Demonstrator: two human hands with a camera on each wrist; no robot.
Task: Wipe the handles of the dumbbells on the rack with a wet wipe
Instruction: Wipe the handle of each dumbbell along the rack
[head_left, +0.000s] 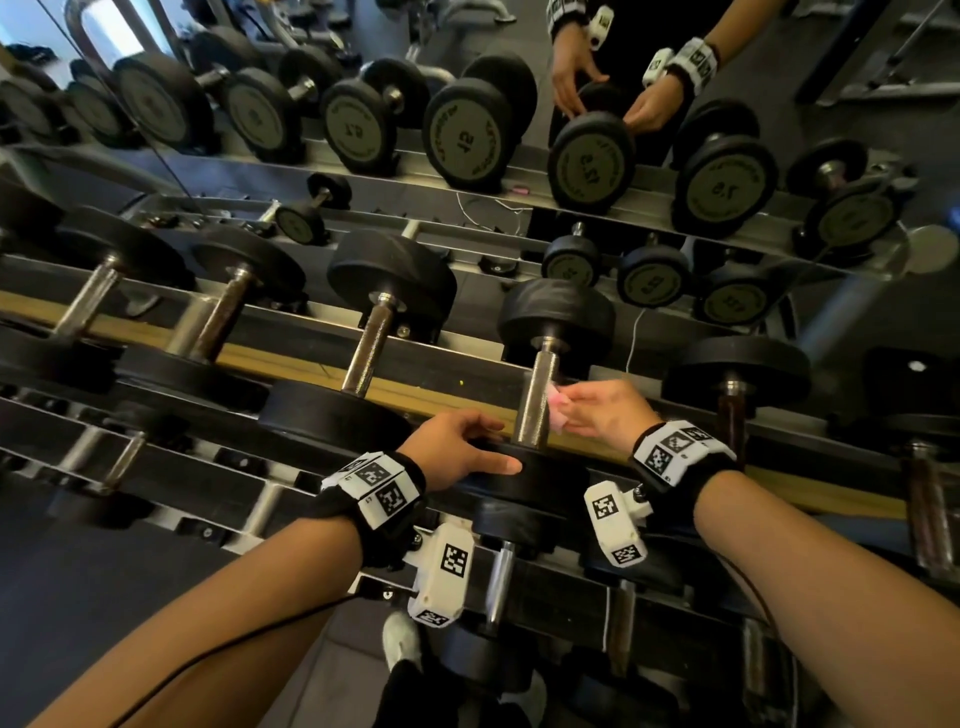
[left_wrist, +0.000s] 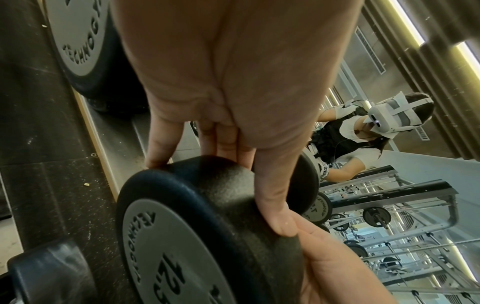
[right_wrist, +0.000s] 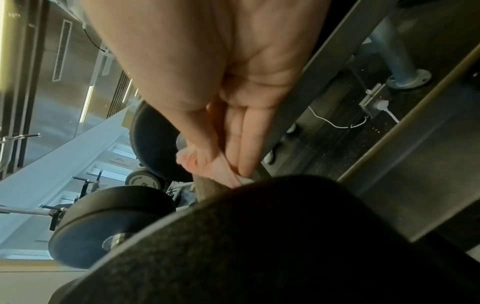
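Nearest me, the left hand (head_left: 454, 452) is wrapped over the close end of the dumbbell (head_left: 545, 475), holding it steady on the rack (head_left: 262, 506). Its handle (head_left: 534, 410) runs straight away from me, near end to far end. The right hand (head_left: 605, 410) comes in from the right, pinching the pink wipe (head_left: 556, 413) against the handle about halfway up. I'd guess the rubbing goes lengthwise along the bar.

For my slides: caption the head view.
Left hand holds the dumbbell while right hand presses a pink wipe against its handle.
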